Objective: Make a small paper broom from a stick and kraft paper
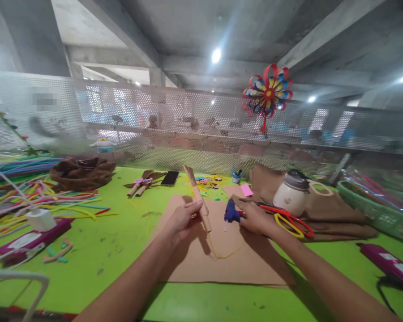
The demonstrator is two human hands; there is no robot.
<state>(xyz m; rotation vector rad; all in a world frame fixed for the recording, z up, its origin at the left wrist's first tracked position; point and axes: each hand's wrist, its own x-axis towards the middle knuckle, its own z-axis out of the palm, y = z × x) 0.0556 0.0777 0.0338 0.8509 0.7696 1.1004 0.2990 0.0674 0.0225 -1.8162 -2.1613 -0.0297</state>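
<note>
My left hand point(183, 217) is closed around a rolled brown paper tube point(199, 199) with a frayed upper end, held tilted over a brown cardboard sheet point(225, 270). From the tube's lower end a thin yellow string point(221, 257) trails onto the cardboard. My right hand point(255, 218) grips a blue glue gun point(232, 211) at the sheet's right side, its nozzle pointing down; some fingers are hidden. Scissors with red handles point(290, 213) and others with yellow handles point(289, 226) lie just beside that hand.
Further back are similar paper pieces point(141, 182), a phone point(169, 178) and colourful scraps point(208, 181). Fuzzy stems point(77, 197), a brown bag point(83, 173) and a power strip point(36, 239) lie left. Right stand a white jug point(291, 192), folded brown paper point(336, 219) and a green basket point(372, 205).
</note>
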